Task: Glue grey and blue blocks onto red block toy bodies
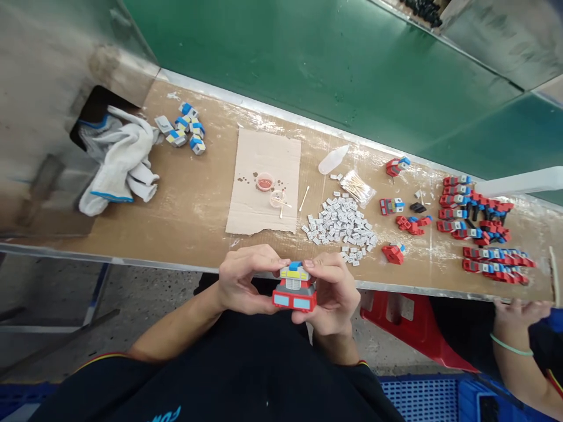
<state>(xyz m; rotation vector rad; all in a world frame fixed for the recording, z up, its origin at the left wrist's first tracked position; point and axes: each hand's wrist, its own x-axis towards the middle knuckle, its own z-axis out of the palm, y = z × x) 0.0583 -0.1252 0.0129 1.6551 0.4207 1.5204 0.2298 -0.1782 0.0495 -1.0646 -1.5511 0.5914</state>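
Note:
Both my hands grip one red, grey and blue toy robot part (295, 288) just in front of the bench edge. My left hand (250, 278) pinches its left side and my right hand (333, 287) its right side, thumbs near the top. Two light-blue window panels and yellow marks face me. Beyond my hands, a pile of small grey plastic pieces (343, 220) lies on the bench. A cardboard sheet (246, 205) carries a small cup of reddish liquid (265, 183) and a second cup (276, 200) with cotton swabs on it.
White gloves (118, 164) and several grey-blue parts (197, 144) lie at left. A clear bottle (333, 159) and a bag of cotton swabs (358, 187) lie centrally. Red-blue toys (497, 258) line the right. A co-worker's hand (523, 313) rests at the bench edge, near a red stool (413, 328).

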